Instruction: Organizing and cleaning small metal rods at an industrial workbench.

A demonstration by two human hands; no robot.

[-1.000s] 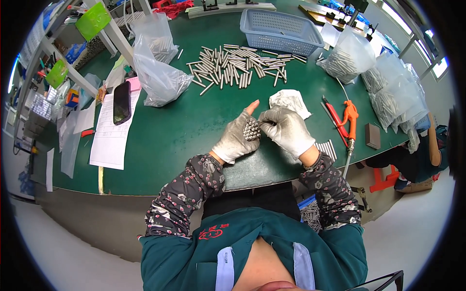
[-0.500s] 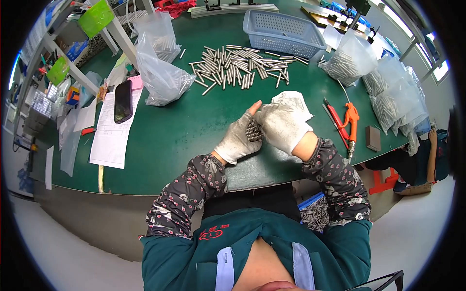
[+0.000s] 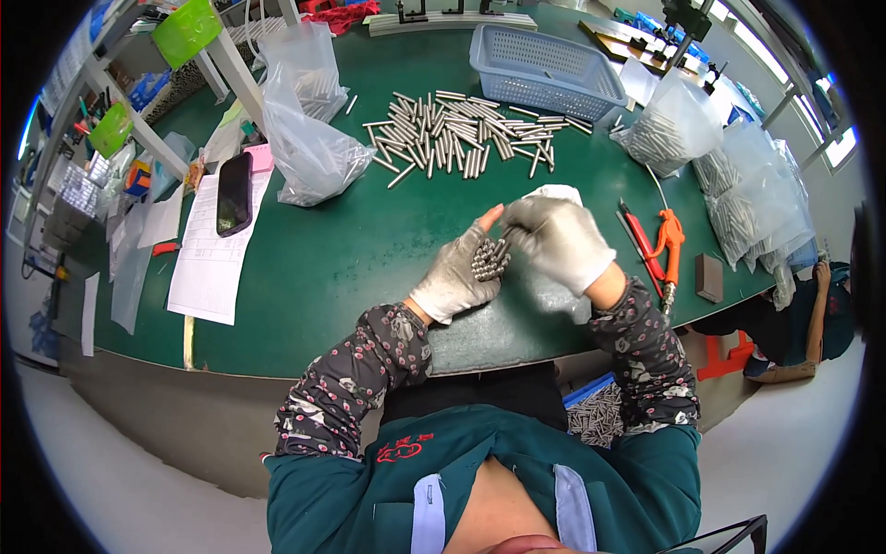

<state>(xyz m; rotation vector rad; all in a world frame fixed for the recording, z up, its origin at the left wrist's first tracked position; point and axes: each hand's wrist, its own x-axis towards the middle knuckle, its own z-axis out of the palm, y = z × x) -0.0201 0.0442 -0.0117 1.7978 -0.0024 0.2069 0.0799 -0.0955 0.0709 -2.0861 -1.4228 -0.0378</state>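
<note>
A bundle of short metal pins [image 3: 489,259] is gripped in my gloved left hand [image 3: 459,277], with the pin ends facing up and the bare thumb beside them. Just right of the bundle, my gloved right hand [image 3: 563,242] has its fingertips pinched close to the pin tops. What those fingertips hold, if anything, is hidden. Under and behind the right hand lies a whitish, crumpled clear plastic bag [image 3: 559,299], mostly covered by that hand. Beyond both hands, a loose pile of metal pins [image 3: 452,129] is spread over the green table [image 3: 314,286].
A blue basket [image 3: 554,88] stands behind the pile. Plastic bags of pins [image 3: 748,185] sit at right, near an orange air gun [image 3: 671,245] and red pen-like tool [image 3: 640,235]. At left are a plastic bag [image 3: 318,157], a phone [image 3: 234,194] and paper [image 3: 198,277]. Another person [image 3: 812,323] is at far right.
My right hand has shifted slightly right and toward me, exposing more of the pin bundle. More of the plastic bag shows below it. My left hand keeps its grip, the bundle turned slightly.
</note>
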